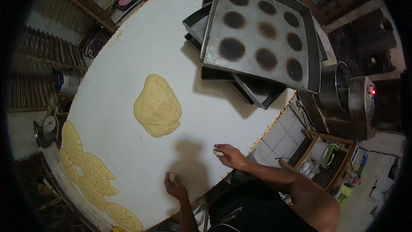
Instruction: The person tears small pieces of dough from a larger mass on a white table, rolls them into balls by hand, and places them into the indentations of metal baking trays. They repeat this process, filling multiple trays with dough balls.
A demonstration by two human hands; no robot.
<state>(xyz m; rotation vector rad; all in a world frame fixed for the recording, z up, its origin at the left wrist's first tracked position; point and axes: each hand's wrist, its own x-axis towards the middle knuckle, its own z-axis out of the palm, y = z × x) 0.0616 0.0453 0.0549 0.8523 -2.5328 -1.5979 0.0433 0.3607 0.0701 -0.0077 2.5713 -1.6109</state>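
My left hand (175,188) is over the white tabletop near its front edge, fingers curled around a small pale piece of dough (173,177). Farther right, my right hand (232,158) grips another small pale dough piece (218,152) between thumb and fingers. Beyond both hands, a large smooth lump of yellowish dough (157,106) rests on the white table (116,96), apart from them. Flattened yellow dough sheets (95,170), divided by cut lines into many pieces, lie along the table's left edge.
Stacked metal baking pans (248,35), the top one marked with dark round spots, occupy the far right. Off the right edge stand a metal mixer (334,100) with a red light and a wooden drawer (317,164). A dial scale (48,127) stands beyond the left edge.
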